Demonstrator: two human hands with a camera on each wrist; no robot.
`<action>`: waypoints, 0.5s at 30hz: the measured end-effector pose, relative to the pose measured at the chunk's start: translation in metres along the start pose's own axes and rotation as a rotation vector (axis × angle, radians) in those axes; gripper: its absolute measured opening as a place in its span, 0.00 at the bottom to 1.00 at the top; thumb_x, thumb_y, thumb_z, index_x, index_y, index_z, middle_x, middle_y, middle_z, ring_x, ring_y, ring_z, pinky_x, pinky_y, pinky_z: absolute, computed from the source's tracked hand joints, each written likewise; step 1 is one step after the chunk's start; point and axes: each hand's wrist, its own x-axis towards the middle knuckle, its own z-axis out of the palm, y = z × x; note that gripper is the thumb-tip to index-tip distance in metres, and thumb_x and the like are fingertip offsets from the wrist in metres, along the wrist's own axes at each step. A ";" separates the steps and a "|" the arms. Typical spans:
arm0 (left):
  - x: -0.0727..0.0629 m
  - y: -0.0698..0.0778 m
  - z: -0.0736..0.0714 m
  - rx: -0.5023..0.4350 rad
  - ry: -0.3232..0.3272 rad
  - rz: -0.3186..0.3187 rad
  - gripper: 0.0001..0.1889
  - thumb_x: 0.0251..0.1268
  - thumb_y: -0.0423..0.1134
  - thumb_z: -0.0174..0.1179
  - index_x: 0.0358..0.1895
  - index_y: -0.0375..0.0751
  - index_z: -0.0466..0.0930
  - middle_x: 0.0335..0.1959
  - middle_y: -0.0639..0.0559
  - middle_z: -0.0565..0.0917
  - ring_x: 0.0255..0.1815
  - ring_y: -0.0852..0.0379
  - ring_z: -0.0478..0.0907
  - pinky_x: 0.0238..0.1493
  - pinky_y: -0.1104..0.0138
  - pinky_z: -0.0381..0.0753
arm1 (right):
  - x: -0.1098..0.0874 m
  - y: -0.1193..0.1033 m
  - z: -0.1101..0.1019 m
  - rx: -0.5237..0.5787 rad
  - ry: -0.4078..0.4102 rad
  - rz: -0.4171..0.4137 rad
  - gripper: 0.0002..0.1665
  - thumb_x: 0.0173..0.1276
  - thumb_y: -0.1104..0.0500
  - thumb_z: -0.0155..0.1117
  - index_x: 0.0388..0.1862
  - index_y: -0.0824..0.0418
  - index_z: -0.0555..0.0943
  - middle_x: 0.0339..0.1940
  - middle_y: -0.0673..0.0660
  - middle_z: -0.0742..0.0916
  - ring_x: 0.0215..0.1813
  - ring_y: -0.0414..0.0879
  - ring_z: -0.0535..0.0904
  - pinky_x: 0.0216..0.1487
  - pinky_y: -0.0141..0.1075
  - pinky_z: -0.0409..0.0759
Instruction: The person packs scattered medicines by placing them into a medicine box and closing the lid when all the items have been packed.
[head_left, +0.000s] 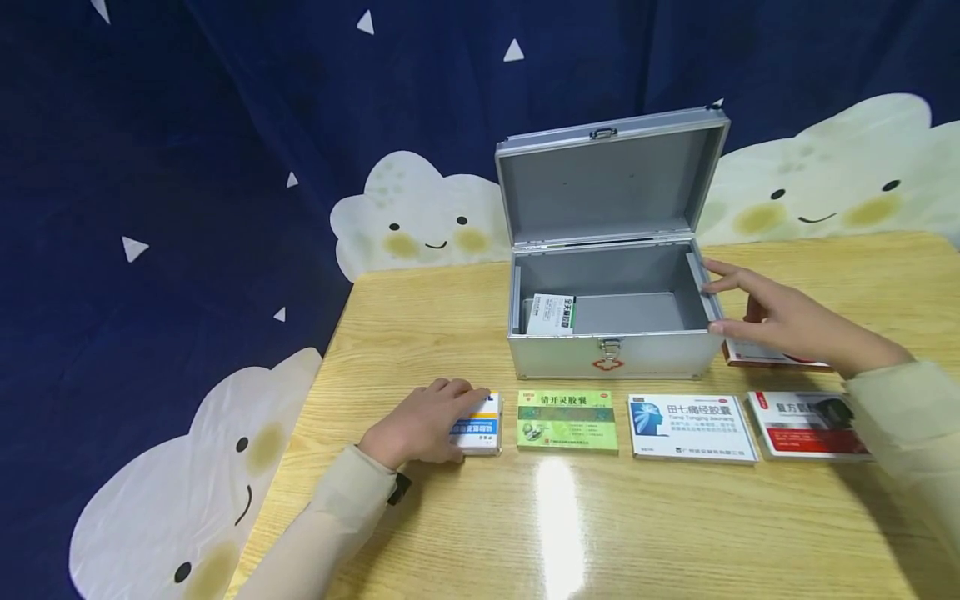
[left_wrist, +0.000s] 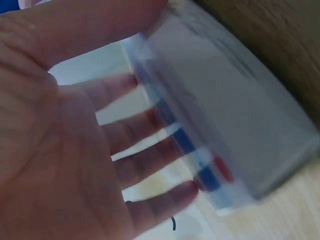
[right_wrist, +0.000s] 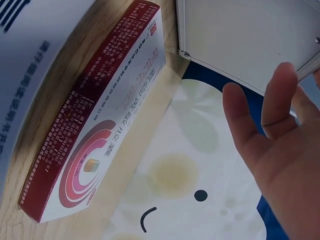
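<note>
A white and blue medicine box point(head_left: 480, 423) lies on the table, with my left hand point(head_left: 422, 423) over its left part. In the left wrist view, fingertips point(left_wrist: 189, 190) and thumb grip the box's point(left_wrist: 225, 100) edges. My right hand point(head_left: 787, 315) touches the right side of an open silver first-aid case point(head_left: 551, 357), its fingers extended near the rim and the thumb by the front corner. In the right wrist view the right hand point(right_wrist: 290, 155) has nothing in its palm. Inside the case, a white and green medicine box point(head_left: 551, 315) leans at the left end.
In front of the case lie a green medicine box point(head_left: 567, 421), a white and blue one point(head_left: 692, 428) and a red and white one point(head_left: 795, 437). Another dark red and white box point(right_wrist: 115, 110) sits right of the case, partly under the right hand. A dark blue curtain point(head_left: 300, 83) hangs behind.
</note>
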 end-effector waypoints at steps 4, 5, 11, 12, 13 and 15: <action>0.002 0.001 0.000 0.010 0.003 -0.010 0.49 0.48 0.44 0.76 0.76 0.53 0.59 0.66 0.50 0.72 0.64 0.49 0.70 0.60 0.50 0.74 | 0.000 -0.002 0.000 0.015 -0.002 0.009 0.42 0.66 0.45 0.68 0.76 0.48 0.63 0.80 0.56 0.65 0.29 0.42 0.72 0.27 0.33 0.70; 0.003 0.001 0.000 0.018 0.006 -0.011 0.49 0.47 0.44 0.76 0.75 0.53 0.59 0.65 0.50 0.73 0.63 0.49 0.70 0.59 0.51 0.75 | 0.000 -0.002 0.000 0.019 -0.003 0.012 0.41 0.66 0.45 0.68 0.75 0.48 0.63 0.80 0.55 0.65 0.30 0.42 0.73 0.27 0.32 0.71; 0.004 0.003 0.000 0.034 -0.006 -0.026 0.47 0.51 0.49 0.74 0.75 0.53 0.60 0.65 0.51 0.73 0.62 0.50 0.70 0.59 0.52 0.75 | -0.001 -0.003 0.001 0.019 -0.006 0.021 0.38 0.67 0.45 0.67 0.72 0.48 0.66 0.82 0.51 0.60 0.31 0.42 0.73 0.28 0.32 0.71; 0.004 0.003 0.000 0.032 -0.007 -0.026 0.46 0.51 0.50 0.73 0.75 0.53 0.60 0.65 0.51 0.73 0.62 0.50 0.70 0.59 0.52 0.75 | -0.001 -0.002 0.001 0.015 -0.006 0.020 0.37 0.67 0.45 0.67 0.72 0.48 0.66 0.83 0.50 0.59 0.31 0.43 0.73 0.29 0.32 0.71; 0.004 0.003 0.000 0.031 -0.006 -0.027 0.46 0.52 0.51 0.73 0.75 0.53 0.60 0.65 0.51 0.73 0.62 0.50 0.70 0.59 0.52 0.75 | -0.001 -0.002 0.002 0.014 -0.006 0.019 0.37 0.67 0.45 0.67 0.72 0.48 0.66 0.83 0.49 0.58 0.31 0.43 0.72 0.29 0.32 0.71; 0.004 0.003 0.000 0.030 0.000 -0.025 0.45 0.53 0.51 0.72 0.75 0.53 0.61 0.65 0.51 0.74 0.62 0.50 0.71 0.59 0.52 0.75 | -0.001 -0.001 0.002 0.013 -0.006 0.019 0.36 0.67 0.45 0.67 0.71 0.48 0.67 0.83 0.47 0.57 0.31 0.42 0.73 0.29 0.32 0.71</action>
